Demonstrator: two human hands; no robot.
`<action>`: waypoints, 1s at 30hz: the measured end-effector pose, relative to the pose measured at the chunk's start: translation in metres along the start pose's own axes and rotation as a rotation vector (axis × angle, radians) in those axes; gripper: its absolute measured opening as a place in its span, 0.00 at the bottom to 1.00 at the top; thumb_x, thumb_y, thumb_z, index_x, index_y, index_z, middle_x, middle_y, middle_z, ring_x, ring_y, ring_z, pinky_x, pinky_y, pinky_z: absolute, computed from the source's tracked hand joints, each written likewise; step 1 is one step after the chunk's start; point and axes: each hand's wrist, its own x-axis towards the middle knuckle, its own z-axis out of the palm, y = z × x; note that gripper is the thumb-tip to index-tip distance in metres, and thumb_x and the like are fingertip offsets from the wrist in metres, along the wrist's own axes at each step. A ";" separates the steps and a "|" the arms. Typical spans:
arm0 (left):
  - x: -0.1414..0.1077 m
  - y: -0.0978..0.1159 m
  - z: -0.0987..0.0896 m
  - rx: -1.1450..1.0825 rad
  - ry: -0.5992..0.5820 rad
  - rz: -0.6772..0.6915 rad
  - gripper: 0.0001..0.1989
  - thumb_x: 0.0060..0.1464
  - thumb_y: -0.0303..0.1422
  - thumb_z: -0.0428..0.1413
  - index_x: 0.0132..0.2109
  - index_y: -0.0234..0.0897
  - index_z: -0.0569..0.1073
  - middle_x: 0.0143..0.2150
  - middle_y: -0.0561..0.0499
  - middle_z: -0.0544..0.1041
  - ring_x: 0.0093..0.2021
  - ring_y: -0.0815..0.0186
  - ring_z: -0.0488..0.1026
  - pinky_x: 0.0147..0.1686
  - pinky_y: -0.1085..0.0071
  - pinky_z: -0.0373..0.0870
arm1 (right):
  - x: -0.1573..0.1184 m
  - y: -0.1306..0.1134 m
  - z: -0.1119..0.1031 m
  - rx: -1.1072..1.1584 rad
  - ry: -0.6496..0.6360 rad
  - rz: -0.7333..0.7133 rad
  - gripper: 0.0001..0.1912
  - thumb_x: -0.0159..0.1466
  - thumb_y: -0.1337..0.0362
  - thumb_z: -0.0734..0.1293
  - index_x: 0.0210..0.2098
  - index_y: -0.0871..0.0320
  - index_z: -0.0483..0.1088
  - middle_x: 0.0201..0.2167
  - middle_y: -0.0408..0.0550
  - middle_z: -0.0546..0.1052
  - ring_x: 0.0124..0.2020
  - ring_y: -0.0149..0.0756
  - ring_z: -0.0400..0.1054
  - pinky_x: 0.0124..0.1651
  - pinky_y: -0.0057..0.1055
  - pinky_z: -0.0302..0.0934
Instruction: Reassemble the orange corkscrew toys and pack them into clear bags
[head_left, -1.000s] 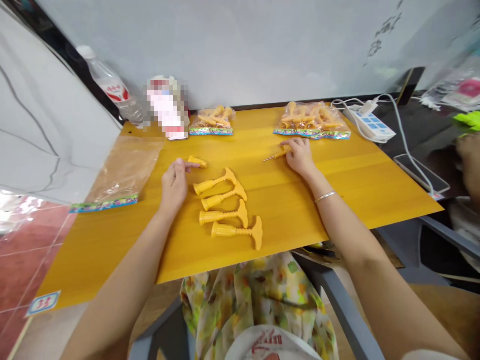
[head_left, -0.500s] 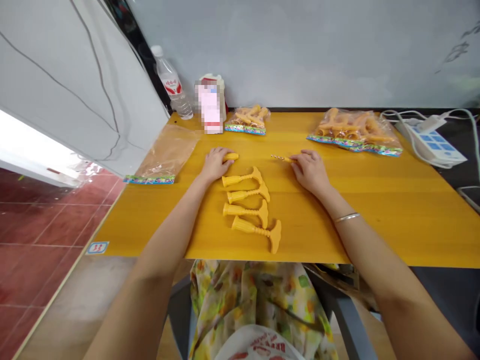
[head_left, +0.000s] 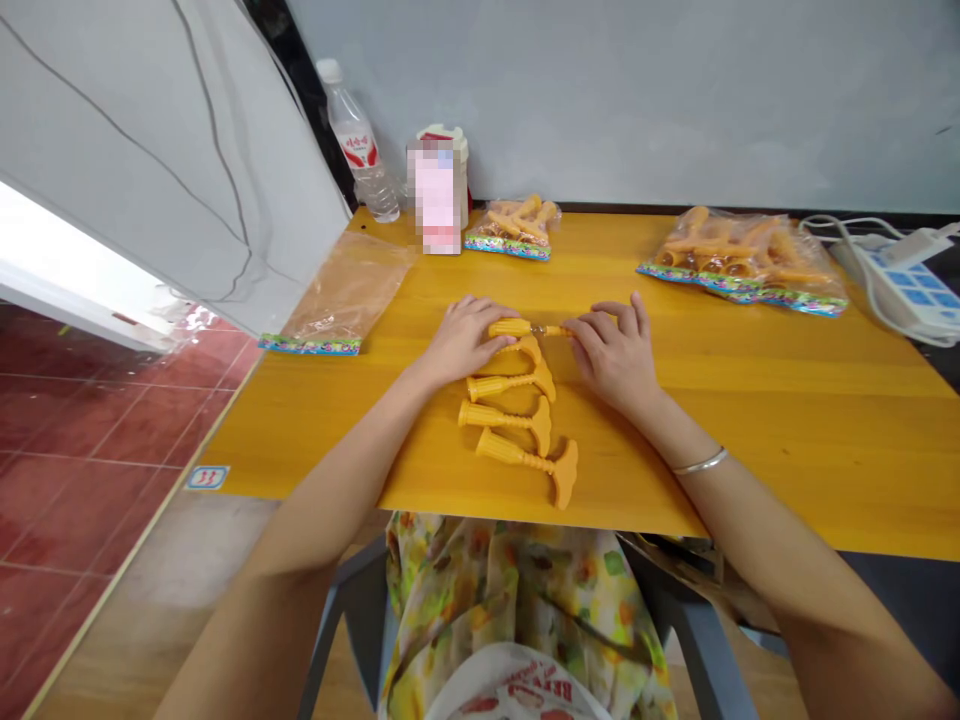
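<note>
My left hand (head_left: 466, 342) is closed around a yellow ribbed sleeve (head_left: 510, 327), its hollow end facing right. A yellow corkscrew (head_left: 556, 330) with a shiny spiral is pinched in my right hand (head_left: 616, 358); its handle is hidden by the fingers. The spiral's tip is at the sleeve's mouth, the two lined up just above the table. Below my left hand lie several yellow T-handled corkscrews (head_left: 514, 417) in a column, sleeves to the left and handles to the right. The topmost is partly covered by my left thumb.
On the wooden table (head_left: 750, 420) lie a flat clear bag (head_left: 341, 295), a small filled bag (head_left: 514, 228) and a larger filled bag (head_left: 739, 255). A water bottle (head_left: 364, 150), a phone (head_left: 436, 200) against a cup (head_left: 459, 150), and a power strip (head_left: 911, 280) line the back.
My hands have come together: the left moved right with the sleeve, and the right brought the corkscrew's spiral to it. The camera view has shifted slightly.
</note>
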 end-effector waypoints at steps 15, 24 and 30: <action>-0.005 0.019 0.003 0.057 0.054 0.268 0.16 0.64 0.44 0.53 0.51 0.41 0.76 0.47 0.45 0.76 0.48 0.58 0.71 0.48 0.62 0.60 | -0.003 -0.026 -0.015 0.789 -0.113 0.297 0.17 0.70 0.55 0.62 0.55 0.55 0.59 0.31 0.46 0.79 0.30 0.38 0.74 0.34 0.35 0.66; -0.006 0.025 0.006 0.118 0.057 0.267 0.17 0.65 0.46 0.51 0.47 0.40 0.76 0.41 0.48 0.80 0.42 0.61 0.75 0.42 0.64 0.60 | -0.001 -0.027 -0.030 1.166 -0.104 0.544 0.22 0.73 0.46 0.50 0.58 0.50 0.56 0.24 0.41 0.72 0.23 0.36 0.71 0.29 0.34 0.67; -0.006 0.020 0.008 0.071 0.026 0.161 0.18 0.66 0.47 0.49 0.47 0.40 0.76 0.42 0.49 0.82 0.42 0.62 0.78 0.41 0.66 0.63 | -0.005 0.002 -0.025 0.508 -0.042 0.106 0.19 0.72 0.55 0.56 0.55 0.54 0.69 0.35 0.50 0.76 0.35 0.38 0.71 0.39 0.34 0.64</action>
